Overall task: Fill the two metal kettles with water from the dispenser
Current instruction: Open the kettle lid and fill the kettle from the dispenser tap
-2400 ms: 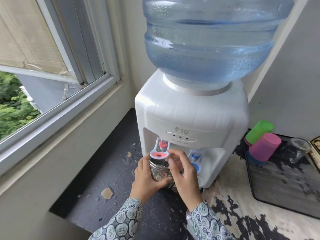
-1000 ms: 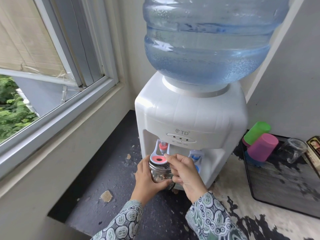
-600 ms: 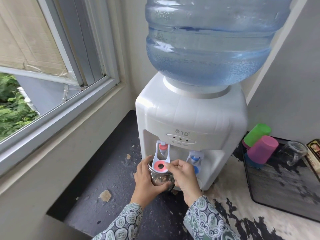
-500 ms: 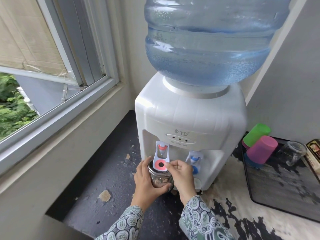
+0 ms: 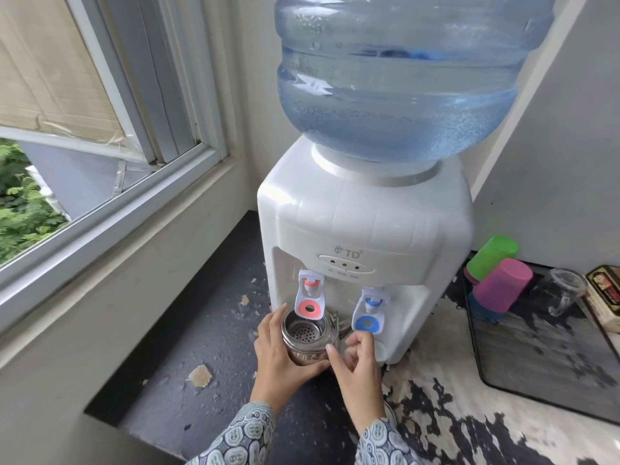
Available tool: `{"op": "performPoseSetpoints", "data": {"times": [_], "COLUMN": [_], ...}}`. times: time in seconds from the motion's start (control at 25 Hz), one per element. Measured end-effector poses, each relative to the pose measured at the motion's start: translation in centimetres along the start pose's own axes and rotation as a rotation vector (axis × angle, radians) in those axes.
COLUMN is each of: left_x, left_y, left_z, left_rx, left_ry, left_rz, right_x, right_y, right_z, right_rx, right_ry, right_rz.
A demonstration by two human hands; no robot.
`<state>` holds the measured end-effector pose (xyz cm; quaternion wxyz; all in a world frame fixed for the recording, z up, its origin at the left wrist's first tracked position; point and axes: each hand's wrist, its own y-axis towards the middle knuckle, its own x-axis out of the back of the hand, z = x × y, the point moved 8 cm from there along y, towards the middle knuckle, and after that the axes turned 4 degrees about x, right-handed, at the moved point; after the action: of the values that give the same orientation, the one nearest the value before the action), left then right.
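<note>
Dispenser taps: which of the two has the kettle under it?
The red tap, the one nearer the window. The open kettle sits directly below it, gripped by the left hand; the blue tap has nothing beneath it.

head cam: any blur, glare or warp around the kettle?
Head view: the right hand is slightly motion-blurred, the kettle and left hand sharper; soft daylight from the window, no hard shadows; mild sheen on the dispenser; wide-angle bending tilts the window frame and walls.
</note>
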<state>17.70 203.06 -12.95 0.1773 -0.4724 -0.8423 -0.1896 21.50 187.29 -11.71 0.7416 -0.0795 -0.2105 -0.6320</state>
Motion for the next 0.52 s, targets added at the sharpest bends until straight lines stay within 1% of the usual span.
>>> {"op": "performPoseSetpoints", "data": {"times": [0.04,0.12,0.16,0.2,0.28,0.52], "left_x": [0.0,0.0,-0.1,-0.1,0.2,0.1], "left_y": [0.0,0.0,0.0,-0.1,-0.2,-2.8], "left_z": [0.0,0.1,0.2,0.3,0.6,0.9], "left_rx": [0.001,0.004,0.005,0.005,0.004,-0.027], "left_ry": [-0.007,-0.009,-0.01,-0.014,-0.039,-0.105], "left_rz": [-0.003,0.007,0.015,0.021,0.016,0.015], "right_x": [-0.3,-1.7,-2.5,-2.9,-3.5,-2.6], "right_y": [-0.3,-0.8,-0.9,-0.8,-0.4,-2.1], "right_z": [-1.1,-3.0,-3.5,-3.5,-3.3,-3.1], "right_rx": [-0.112,-0.415,-0.519,-0.565,-0.57,-0.56], "right_ry": [0.068,0.283,0.39,0.452,0.487,0.515], "right_rz": [0.024,0.174,0.245,0.287,0.311,0.23]}}
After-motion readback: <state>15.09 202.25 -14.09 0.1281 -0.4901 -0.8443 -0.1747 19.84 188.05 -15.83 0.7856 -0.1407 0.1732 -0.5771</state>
